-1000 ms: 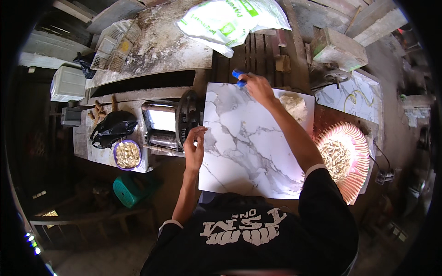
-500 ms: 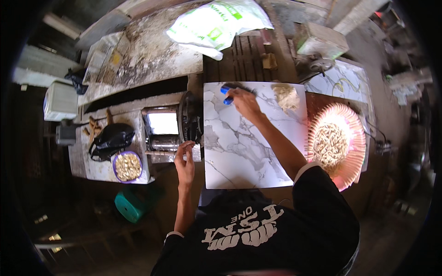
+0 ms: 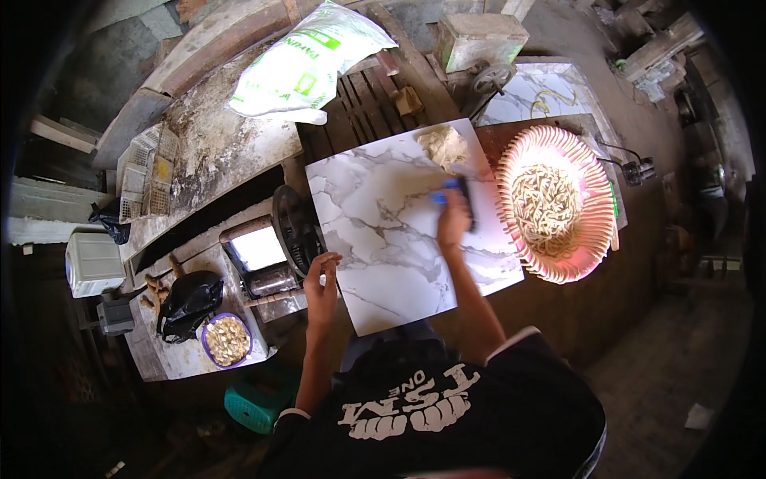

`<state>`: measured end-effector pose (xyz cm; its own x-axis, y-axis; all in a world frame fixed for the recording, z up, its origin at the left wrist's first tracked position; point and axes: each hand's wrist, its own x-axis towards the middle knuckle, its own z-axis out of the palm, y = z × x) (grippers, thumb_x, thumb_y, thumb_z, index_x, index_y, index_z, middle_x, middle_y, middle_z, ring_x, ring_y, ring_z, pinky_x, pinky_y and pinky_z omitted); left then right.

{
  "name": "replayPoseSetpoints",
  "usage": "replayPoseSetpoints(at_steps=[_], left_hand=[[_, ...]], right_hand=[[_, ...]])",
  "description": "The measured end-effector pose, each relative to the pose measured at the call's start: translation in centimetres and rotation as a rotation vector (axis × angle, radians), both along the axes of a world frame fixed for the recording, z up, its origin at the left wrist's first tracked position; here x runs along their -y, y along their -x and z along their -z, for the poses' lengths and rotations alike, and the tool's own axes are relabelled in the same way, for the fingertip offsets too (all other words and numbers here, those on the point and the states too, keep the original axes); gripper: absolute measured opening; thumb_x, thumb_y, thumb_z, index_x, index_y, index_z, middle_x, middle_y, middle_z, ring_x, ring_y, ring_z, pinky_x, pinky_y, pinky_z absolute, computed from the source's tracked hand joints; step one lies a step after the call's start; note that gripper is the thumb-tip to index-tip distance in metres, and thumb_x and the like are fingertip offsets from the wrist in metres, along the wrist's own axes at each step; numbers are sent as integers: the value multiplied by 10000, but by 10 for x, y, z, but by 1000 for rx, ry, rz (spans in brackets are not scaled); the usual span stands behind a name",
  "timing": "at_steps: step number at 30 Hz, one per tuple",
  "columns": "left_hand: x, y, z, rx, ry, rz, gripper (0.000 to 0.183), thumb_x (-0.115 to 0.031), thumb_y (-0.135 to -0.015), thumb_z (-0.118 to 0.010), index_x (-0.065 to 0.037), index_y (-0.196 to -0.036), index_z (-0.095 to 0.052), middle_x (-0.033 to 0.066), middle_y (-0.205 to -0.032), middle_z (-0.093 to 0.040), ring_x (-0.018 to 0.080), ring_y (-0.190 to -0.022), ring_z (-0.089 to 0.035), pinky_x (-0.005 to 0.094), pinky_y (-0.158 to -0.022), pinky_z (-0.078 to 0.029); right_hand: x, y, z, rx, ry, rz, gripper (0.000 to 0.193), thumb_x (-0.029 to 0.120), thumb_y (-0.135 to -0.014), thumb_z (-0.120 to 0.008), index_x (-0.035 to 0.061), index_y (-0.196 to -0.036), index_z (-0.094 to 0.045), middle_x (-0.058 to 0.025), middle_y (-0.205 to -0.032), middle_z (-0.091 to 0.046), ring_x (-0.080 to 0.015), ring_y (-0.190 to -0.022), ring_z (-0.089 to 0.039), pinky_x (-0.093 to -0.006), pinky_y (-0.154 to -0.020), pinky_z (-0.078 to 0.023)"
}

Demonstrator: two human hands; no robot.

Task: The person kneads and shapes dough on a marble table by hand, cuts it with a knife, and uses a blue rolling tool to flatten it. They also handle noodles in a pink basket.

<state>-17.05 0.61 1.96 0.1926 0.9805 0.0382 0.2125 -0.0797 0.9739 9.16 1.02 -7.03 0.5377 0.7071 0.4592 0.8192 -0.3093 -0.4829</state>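
Note:
My right hand (image 3: pixel 454 226) grips a brush (image 3: pixel 469 201) with a blue handle and dark bristles, blurred by motion. It is over the right part of a white marble-patterned board (image 3: pixel 383 279). Just beyond the brush, a pale crumbly heap (image 3: pixel 441 147) lies at the board's far right corner. My left hand (image 3: pixel 321 283) holds nothing that I can see; its fingers are loosely bent and apart at the board's left edge. Beside it stands a machine with a black wheel (image 3: pixel 292 231), a roller and a shiny plate.
Right of the board, a pink ribbed basket (image 3: pixel 594 188) holds pale strips. On the left, a purple bowl (image 3: pixel 205 345) of pale pieces sits near a black plastic bag (image 3: pixel 191 302). A green stool (image 3: pixel 251 409) stands below. A white sack (image 3: pixel 307 68) lies at the back.
My right hand has swept the brush from the board's far left corner across to its right side, near the heap. My left hand stays by the board's left edge. The whole view has turned.

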Motion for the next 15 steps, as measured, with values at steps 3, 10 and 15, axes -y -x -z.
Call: replayPoseSetpoints(at_steps=[3,10,15], left_hand=[[0,5,2,45,18,-26,154,-71,-845,-415,18,-920,-516,88,-877,-557,145,-813,-515,260,-745,-397],[-5,-1,-5,63,43,-77,154,-64,-847,-413,21,-924,-515,101,-899,-559,152,-824,-516,265,-751,-402],[4,-13,7,69,0,-59,193,-120,-855,-424,26,-953,-506,101,-908,-559,162,-856,-516,277,-779,-394]], right_hand=[[-10,100,-42,-684,207,-384,280,-50,-704,-445,65,-950,-510,-182,-901,-548,-340,-805,-536,-392,-690,-429],[15,11,-63,-338,1,-99,263,-66,-710,-425,35,-937,-509,-196,-892,-554,-359,-797,-535,-400,-704,-435],[24,22,-7,-96,93,-174,297,-50,-681,-431,38,-951,-517,-194,-1042,-511,-355,-949,-482,-391,-810,-385]])
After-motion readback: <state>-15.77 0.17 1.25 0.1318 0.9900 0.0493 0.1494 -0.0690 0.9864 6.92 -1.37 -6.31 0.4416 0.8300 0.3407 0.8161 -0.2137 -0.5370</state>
